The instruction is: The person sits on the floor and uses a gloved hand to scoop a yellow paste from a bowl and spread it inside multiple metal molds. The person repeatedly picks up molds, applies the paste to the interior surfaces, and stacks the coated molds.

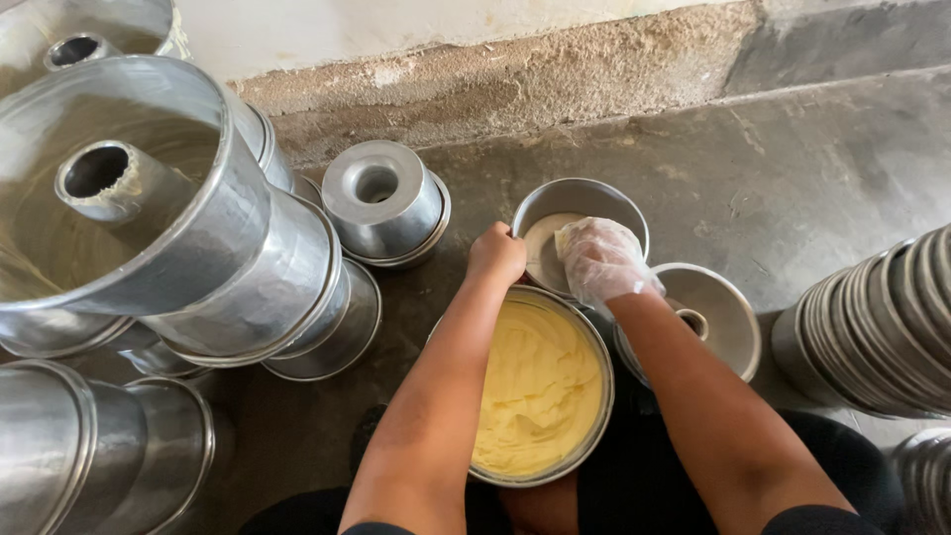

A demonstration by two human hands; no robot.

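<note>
Her left hand point(495, 253) grips the rim of a small round metal pan point(580, 233) on the floor, while the gloved right hand point(601, 260) presses down inside it. Just below sits a bowl of yellow batter point(540, 386); stacked tube pans point(149, 218) stand left.

Right hand in thin clear glove point(600, 260) covers the inside of the small round metal pan point(580, 203); contents there not readable. Right forearm hides part of the metal ring pan with centre tube point(721, 315). Stacked metal tube pans point(149, 228) and stacked metal rims point(882, 327) cut off by frame edges.
</note>
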